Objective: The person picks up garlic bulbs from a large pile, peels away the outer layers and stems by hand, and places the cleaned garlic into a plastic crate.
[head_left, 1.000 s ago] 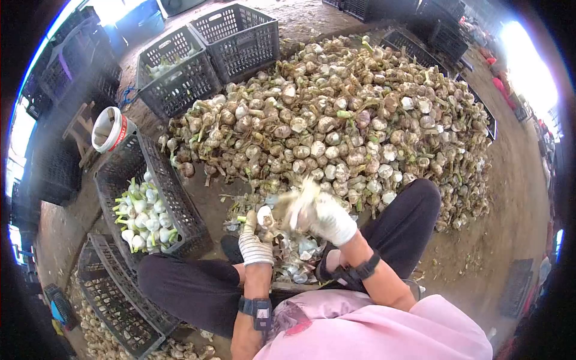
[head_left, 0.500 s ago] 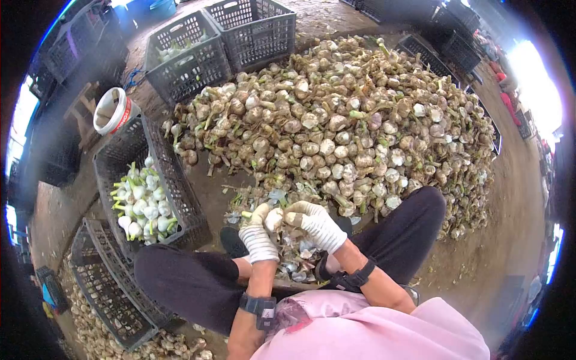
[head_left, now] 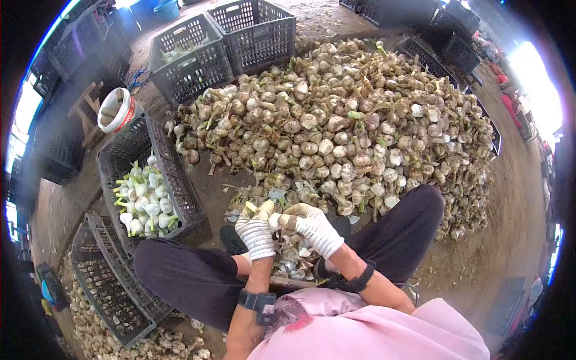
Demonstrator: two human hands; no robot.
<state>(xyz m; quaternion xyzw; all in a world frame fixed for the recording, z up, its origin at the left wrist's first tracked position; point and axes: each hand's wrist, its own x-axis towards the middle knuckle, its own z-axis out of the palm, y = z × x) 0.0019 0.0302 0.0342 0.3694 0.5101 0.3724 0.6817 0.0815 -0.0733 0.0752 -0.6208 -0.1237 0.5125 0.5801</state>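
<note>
Between my gloved hands is a garlic bulb (head_left: 274,222), pale where it shows. My left hand (head_left: 257,233) is closed around it, and the cut green stem (head_left: 251,206) sticks out past the fingers on the far side. My right hand (head_left: 313,229) pinches at the bulb's right side; whether a strip of skin lies in that pinch is hard to make out. Both gloves are white with grey stripes and soiled at the fingertips. Below the hands, loose garlic skins (head_left: 294,264) lie between my legs.
A large heap of unpeeled garlic (head_left: 336,132) spreads in front. At left, a black crate (head_left: 186,204) holds cleaned white bulbs (head_left: 147,201). A white bucket (head_left: 120,111) stands behind it. Two crates (head_left: 258,45) stand at the back, another crate (head_left: 114,282) at near left.
Both hands have shifted slightly left and the right fingers have curled more over the bulb. Less of the bulb shows now. The view has tilted slightly.
</note>
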